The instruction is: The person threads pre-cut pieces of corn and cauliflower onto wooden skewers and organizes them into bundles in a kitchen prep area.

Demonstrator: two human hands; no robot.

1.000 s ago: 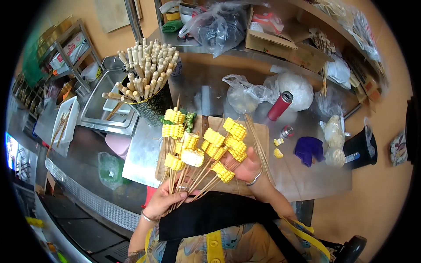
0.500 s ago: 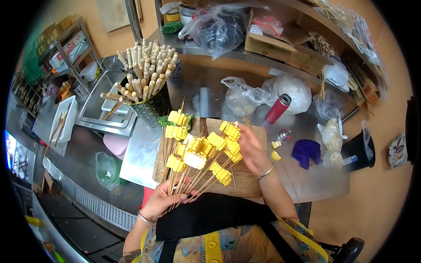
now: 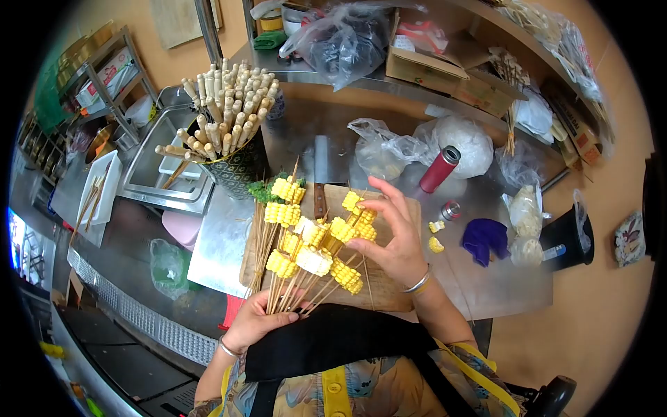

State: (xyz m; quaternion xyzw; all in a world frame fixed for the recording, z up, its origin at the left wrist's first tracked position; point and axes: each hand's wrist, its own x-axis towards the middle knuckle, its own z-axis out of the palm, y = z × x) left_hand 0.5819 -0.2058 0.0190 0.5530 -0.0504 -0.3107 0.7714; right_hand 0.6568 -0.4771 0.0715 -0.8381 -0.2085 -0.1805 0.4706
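Observation:
My left hand is closed around the lower ends of several thin wooden skewers, which fan upward over the board. Pieces of yellow corn are stuck on their upper parts. At the right side of the bunch, my right hand has its fingers apart, with thumb and fingertips beside or touching the corn pieces; nothing is gripped in it. Below the corn lies a wooden cutting board. A knife handle shows at the board's far edge, beside some green leaves.
A patterned bucket full of wooden-handled sticks stands behind the board, left. Further right are a red flask, its cap, two corn bits, a purple cloth and plastic bags. A sink lies left.
My right hand has moved from below the corn, out to the right and back against its right side. The corn bunch has shifted slightly and its pieces sit closer together.

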